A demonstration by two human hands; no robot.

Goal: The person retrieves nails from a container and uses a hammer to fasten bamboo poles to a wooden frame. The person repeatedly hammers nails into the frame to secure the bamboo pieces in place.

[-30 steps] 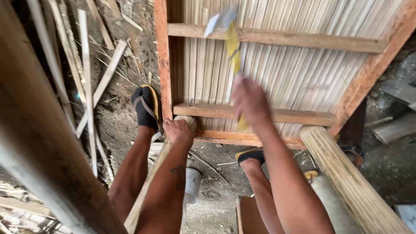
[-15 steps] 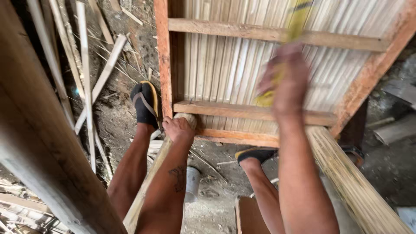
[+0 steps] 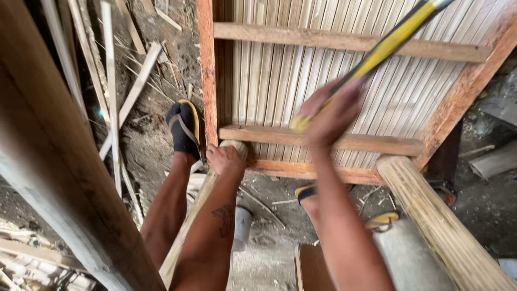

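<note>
The left hand [image 3: 225, 159] is closing its fingers around the top end of a pale pole [image 3: 189, 222], whose long axis is running from low near the legs up to the panel's wooden rail [image 3: 323, 140]. Just to its right and slightly farther, the right hand [image 3: 331, 112] is gripping a yellow-handled tool [image 3: 389, 44], fingers wrapped tight, its handle slanting up and right, its head out of view. Beyond both, the slatted panel [image 3: 280, 81] is lying flat on the dirt.

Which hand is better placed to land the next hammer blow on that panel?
Right, likely. The right hand already grips the yellow-handled hammer, raised over the slatted panel. The left hand is closed on the pale wooden pole.
</note>
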